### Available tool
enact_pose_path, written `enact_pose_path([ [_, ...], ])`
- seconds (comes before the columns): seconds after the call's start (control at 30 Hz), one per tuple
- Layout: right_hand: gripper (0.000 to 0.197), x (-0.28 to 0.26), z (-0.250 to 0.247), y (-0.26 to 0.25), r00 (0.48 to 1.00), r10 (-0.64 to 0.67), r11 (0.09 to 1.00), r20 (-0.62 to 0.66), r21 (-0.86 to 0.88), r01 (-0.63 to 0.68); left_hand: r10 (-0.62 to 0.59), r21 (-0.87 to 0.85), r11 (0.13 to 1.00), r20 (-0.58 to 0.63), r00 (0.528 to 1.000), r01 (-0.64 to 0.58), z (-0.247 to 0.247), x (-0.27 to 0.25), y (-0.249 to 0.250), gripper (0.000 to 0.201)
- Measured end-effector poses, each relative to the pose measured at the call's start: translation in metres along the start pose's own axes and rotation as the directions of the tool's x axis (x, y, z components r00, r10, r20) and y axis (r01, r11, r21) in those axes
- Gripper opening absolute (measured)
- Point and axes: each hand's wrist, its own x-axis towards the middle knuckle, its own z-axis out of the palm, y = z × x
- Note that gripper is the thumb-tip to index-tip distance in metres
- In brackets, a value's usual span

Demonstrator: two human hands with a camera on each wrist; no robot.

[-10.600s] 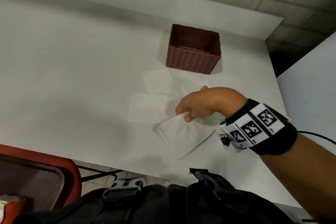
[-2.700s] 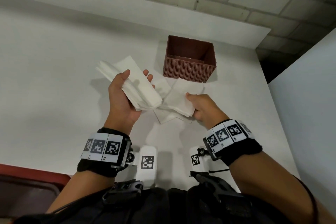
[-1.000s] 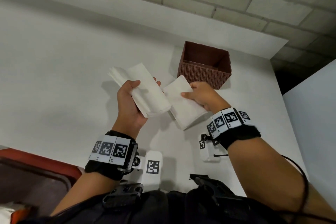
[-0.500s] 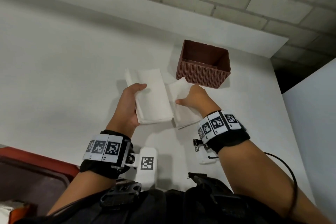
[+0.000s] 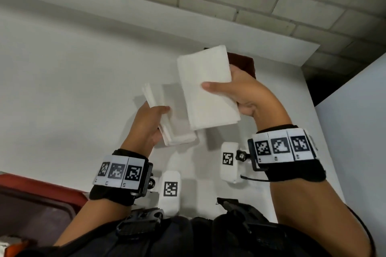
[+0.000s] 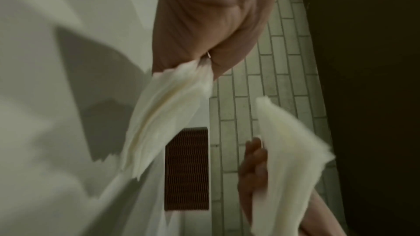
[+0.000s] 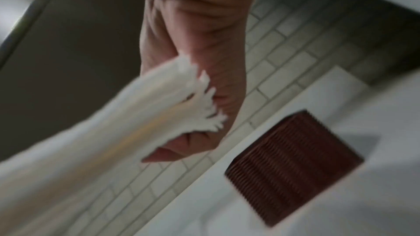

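I see the right napkin stack (image 5: 205,87) held above the white table (image 5: 73,69), its long axis running 12 to 6 o'clock with the far end leaning toward 11. The left napkin stack (image 5: 177,127) sits lower, at its 8 o'clock, lying 11 to 5. A brown basket (image 5: 242,63) stands beyond, largely hidden by the right stack. The right hand (image 5: 246,94) grips its stack from the 3 o'clock edge, thumb on top. The left hand (image 5: 146,127) clasps its stack from 9 o'clock, fingers curled.

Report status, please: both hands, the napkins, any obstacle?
Left hand grips left napkin stack. Right hand holds right napkin stack, up before brown basket. No obstacle seen.
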Motion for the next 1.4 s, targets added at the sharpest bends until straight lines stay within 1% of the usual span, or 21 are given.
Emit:
enact_pose_path([
  [0.07, 0.068, -0.005, 0.016, 0.005, 0.999, 0.019, 0.999, 0.032, 0.032, -0.02, -0.025, 0.014, 1.0, 0.121, 0.992, 0.024, 0.013, -0.006, -0.001, 0.034],
  [0.13, 0.06, -0.007, 0.03, 0.018, 0.999, 0.034, 0.998, -0.025, -0.058, -0.036, -0.05, -0.035, 0.998, 0.153, 0.987, 0.056, 0.024, -0.013, -0.001, 0.022],
  [0.2, 0.062, -0.009, 0.034, 0.028, 0.996, 0.016, 0.991, -0.084, -0.133, -0.027, -0.058, -0.083, 0.994, 0.116, 0.992, 0.068, 0.03, -0.016, -0.002, 0.025],
  [0.27, 0.059, -0.011, 0.031, 0.03, 0.996, -0.017, 0.983, -0.086, -0.183, 0.001, -0.067, -0.139, 0.987, 0.088, 0.994, 0.079, 0.03, -0.016, -0.002, 0.028],
  [0.37, 0.051, -0.014, 0.028, 0.026, 0.995, -0.084, 0.959, -0.062, -0.277, 0.063, -0.076, -0.215, 0.971, 0.121, 0.99, 0.101, 0.032, -0.016, 0.0, 0.035],
  [0.43, 0.052, -0.016, 0.031, 0.024, 0.99, -0.124, 0.911, -0.061, -0.402, 0.09, -0.103, -0.201, 0.97, 0.172, 0.98, 0.137, 0.035, -0.017, -0.001, 0.045],
  [0.5, 0.053, -0.017, 0.035, 0.025, 0.985, -0.153, 0.857, -0.076, -0.506, 0.094, -0.103, -0.128, 0.984, 0.147, 0.984, 0.123, 0.038, -0.015, -0.009, 0.042],
  [0.57, 0.06, -0.019, 0.038, 0.028, 0.981, -0.153, 0.861, -0.124, -0.504, 0.07, -0.086, -0.082, 0.993, 0.027, 0.996, 0.088, 0.039, -0.014, -0.016, 0.039],
  [0.63, 0.076, -0.021, 0.036, 0.032, 0.974, -0.074, 0.921, -0.216, -0.39, -0.017, -0.066, -0.127, 0.99, -0.03, 0.997, 0.062, 0.038, -0.013, -0.018, 0.034],
  [0.7, 0.085, -0.026, 0.032, 0.035, 0.964, 0.139, 0.976, -0.228, -0.133, -0.172, -0.03, -0.235, 0.971, 0.004, 1.0, 0.03, 0.038, -0.012, -0.015, 0.027],
  [0.77, 0.069, -0.03, 0.03, 0.041, 0.944, 0.325, 0.934, -0.06, 0.176, -0.31, 0.018, -0.346, 0.938, 0.05, 0.999, 0.0, 0.041, -0.016, -0.01, 0.026],
  [0.83, 0.033, -0.033, 0.031, 0.048, 0.938, 0.332, 0.819, 0.099, 0.464, -0.339, 0.037, -0.374, 0.927, 0.038, 0.999, -0.02, 0.047, -0.016, -0.014, 0.034],
  [0.87, 0.024, -0.033, 0.031, 0.051, 0.942, 0.316, 0.761, 0.108, 0.564, -0.32, 0.035, -0.362, 0.932, 0.027, 0.999, -0.023, 0.051, -0.017, -0.018, 0.037],
  [0.9, 0.023, -0.033, 0.032, 0.055, 0.947, 0.308, 0.718, 0.093, 0.63, -0.296, 0.036, -0.339, 0.941, 0.025, 0.999, -0.025, 0.054, -0.018, -0.022, 0.039],
  [0.97, 0.022, -0.033, 0.026, 0.059, 0.946, 0.322, 0.694, 0.04, 0.67, -0.264, 0.061, -0.253, 0.966, 0.001, 0.998, -0.058, 0.054, -0.016, -0.025, 0.04],
  [1.03, 0.024, -0.035, 0.014, 0.063, 0.932, 0.362, 0.71, -0.003, 0.648, -0.274, 0.078, -0.162, 0.983, -0.032, 0.996, -0.082, 0.045, -0.011, -0.021, 0.043],
  [1.1, 0.025, -0.039, -0.001, 0.068, 0.915, 0.403, 0.724, 0.003, 0.611, -0.32, 0.046, -0.058, 0.997, -0.042, 0.998, -0.049, 0.035, -0.006, -0.013, 0.048],
  [1.17, 0.024, -0.042, -0.011, 0.071, 0.905, 0.425, 0.749, 0.001, 0.56, -0.353, 0.008, 0.116, 0.993, 0.024, 1.0, -0.01, 0.027, -0.002, -0.007, 0.053],
  [1.27, 0.043, -0.041, -0.015, 0.081, 0.911, 0.389, 0.816, -0.133, 0.509, -0.274, -0.006, 0.428, 0.902, 0.148, 0.989, -0.059, 0.025, -0.005, -0.009, 0.05],
  [1.33, 0.048, -0.039, -0.012, 0.088, 0.901, 0.344, 0.86, -0.265, 0.473, -0.189, 0.074, 0.528, 0.832, 0.197, 0.978, -0.169, 0.027, -0.008, -0.017, 0.043],
  [1.4, 0.047, -0.04, -0.008, 0.095, 0.903, 0.278, 0.896, -0.327, 0.428, -0.121, 0.17, 0.583, 0.762, 0.239, 0.956, -0.281, 0.028, -0.009, -0.027, 0.037],
])
